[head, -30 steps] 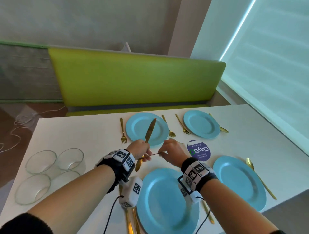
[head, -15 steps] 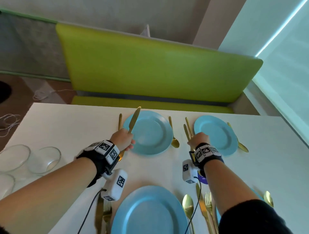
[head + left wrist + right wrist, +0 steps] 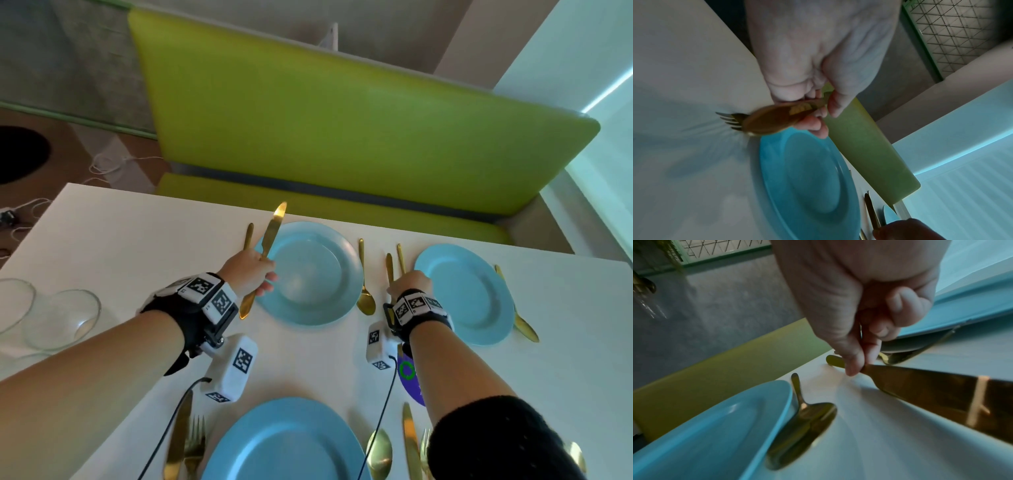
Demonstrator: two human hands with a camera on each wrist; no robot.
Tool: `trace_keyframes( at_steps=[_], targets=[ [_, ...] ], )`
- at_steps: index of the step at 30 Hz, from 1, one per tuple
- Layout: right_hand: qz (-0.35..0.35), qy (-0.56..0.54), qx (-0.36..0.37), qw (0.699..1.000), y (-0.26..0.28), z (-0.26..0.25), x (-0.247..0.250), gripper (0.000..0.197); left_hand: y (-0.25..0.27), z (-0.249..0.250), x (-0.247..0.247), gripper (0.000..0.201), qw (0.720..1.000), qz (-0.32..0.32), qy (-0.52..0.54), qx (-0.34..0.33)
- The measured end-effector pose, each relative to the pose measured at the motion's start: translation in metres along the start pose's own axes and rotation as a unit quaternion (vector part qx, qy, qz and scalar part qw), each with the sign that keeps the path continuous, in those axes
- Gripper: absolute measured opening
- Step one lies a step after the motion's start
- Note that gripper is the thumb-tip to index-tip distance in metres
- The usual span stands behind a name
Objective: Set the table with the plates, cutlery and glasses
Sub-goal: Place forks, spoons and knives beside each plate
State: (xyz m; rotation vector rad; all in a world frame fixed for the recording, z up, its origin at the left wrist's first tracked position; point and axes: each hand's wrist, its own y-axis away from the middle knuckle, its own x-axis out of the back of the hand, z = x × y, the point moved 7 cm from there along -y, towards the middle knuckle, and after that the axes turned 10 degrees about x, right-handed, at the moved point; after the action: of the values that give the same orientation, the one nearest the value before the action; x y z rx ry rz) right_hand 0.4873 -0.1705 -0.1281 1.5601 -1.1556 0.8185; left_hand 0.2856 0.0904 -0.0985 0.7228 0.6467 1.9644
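My left hand (image 3: 260, 274) (image 3: 818, 110) grips a gold knife (image 3: 272, 229) (image 3: 774, 120), tilted up over the left rim of the far left blue plate (image 3: 308, 274) (image 3: 807, 178), beside a gold fork (image 3: 248, 236) (image 3: 729, 120). My right hand (image 3: 404, 279) (image 3: 863, 363) pinches a second gold knife (image 3: 388, 267) (image 3: 941, 395) low over the table, next to a fork (image 3: 400, 257) left of the far right plate (image 3: 462, 294) (image 3: 962, 313). A spoon (image 3: 364, 294) (image 3: 803, 423) lies between the two plates. I cannot tell whether this knife touches the table.
A near blue plate (image 3: 287, 442) has a knife (image 3: 178, 442) and fork (image 3: 195, 442) on its left and a spoon (image 3: 378, 448) on its right. Glass bowls (image 3: 61, 318) stand at the left edge. A purple coaster (image 3: 414, 380) lies under my right forearm. A green bench (image 3: 342, 130) runs behind the table.
My hands, together over the table's middle a second ago, have parted and reached away from me, each with a knife: the left to the far left plate, the right beside the far right plate's fork.
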Motion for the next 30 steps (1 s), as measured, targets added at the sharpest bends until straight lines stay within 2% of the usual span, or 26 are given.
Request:
trace_keyframes(
  at_steps=[7,16,30],
  targets=[
    [0.024,0.003,0.016,1.000,-0.011,-0.003,0.002,0.019,-0.007,-0.005,0.000,0.018,1.000,0.016,-0.003,0.014],
    [0.057,-0.035,-0.006,0.998,-0.021,0.000,0.006,0.017,-0.011,-0.002,-0.010,0.021,0.999,0.020,-0.026,0.011],
    [0.050,-0.054,-0.008,0.997,-0.024,0.001,0.007,0.016,-0.013,0.003,-0.018,0.017,1.000,0.019,-0.020,0.007]
  ],
)
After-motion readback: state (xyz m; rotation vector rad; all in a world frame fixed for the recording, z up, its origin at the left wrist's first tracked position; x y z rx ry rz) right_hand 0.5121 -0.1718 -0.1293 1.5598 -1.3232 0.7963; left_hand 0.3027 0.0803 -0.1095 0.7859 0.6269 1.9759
